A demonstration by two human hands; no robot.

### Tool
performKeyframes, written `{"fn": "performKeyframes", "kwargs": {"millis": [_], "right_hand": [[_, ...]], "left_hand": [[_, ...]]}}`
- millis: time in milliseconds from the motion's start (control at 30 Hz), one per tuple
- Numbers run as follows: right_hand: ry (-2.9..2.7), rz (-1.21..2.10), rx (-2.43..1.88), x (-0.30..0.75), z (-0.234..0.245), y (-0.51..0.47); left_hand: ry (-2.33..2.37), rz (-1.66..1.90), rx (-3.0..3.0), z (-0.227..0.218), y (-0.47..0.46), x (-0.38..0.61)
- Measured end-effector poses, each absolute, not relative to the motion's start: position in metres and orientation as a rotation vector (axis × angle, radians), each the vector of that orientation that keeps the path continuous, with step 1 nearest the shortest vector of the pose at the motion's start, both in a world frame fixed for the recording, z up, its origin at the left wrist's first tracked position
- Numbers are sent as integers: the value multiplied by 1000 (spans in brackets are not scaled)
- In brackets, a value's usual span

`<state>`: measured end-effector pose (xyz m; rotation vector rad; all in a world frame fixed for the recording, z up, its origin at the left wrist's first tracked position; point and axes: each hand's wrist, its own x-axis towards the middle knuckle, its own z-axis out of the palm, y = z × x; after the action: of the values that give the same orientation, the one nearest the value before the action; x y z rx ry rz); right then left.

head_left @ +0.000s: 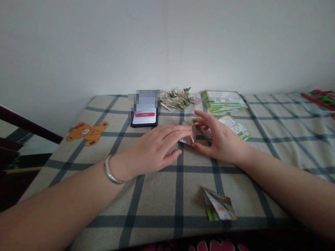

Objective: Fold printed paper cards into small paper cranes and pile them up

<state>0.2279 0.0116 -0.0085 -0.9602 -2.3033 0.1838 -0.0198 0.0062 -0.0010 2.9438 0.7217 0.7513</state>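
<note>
Between my two hands a small printed paper [186, 140] stands partly folded, one flap raised, just above the checked cloth. My left hand [162, 144] has its fingers stretched out with the tips against the flap, and its thumb is apart from the paper. From the other side, my right hand [218, 137] holds the paper's right edge with curved fingers above and the thumb tip low down. Part of the fold is hidden by the fingers. Nearer to me lies a separate folded paper piece [220, 205], with green and orange print.
A phone [144, 118] with a lit screen lies near the wall. Beside it is a pile of folded paper pieces [179, 99], then a stack of printed leaflets [223, 99]. A loose leaflet [234, 127] lies behind my right hand. Red and green items [320, 99] are at far right.
</note>
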Motion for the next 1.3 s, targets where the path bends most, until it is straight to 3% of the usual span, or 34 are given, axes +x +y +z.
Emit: {"fn": "performKeyframes", "kwargs": {"millis": [467, 1000, 1300], "right_hand": [[-2309, 227, -938, 232, -8, 21], [-2594, 10, -632, 246, 8, 24], [-2722, 180, -635, 244, 9, 21]], "left_hand": [[688, 638, 3099, -1, 8, -19], [653, 480, 3147, -1, 9, -19], [639, 566, 3156, -2, 10, -17]]}}
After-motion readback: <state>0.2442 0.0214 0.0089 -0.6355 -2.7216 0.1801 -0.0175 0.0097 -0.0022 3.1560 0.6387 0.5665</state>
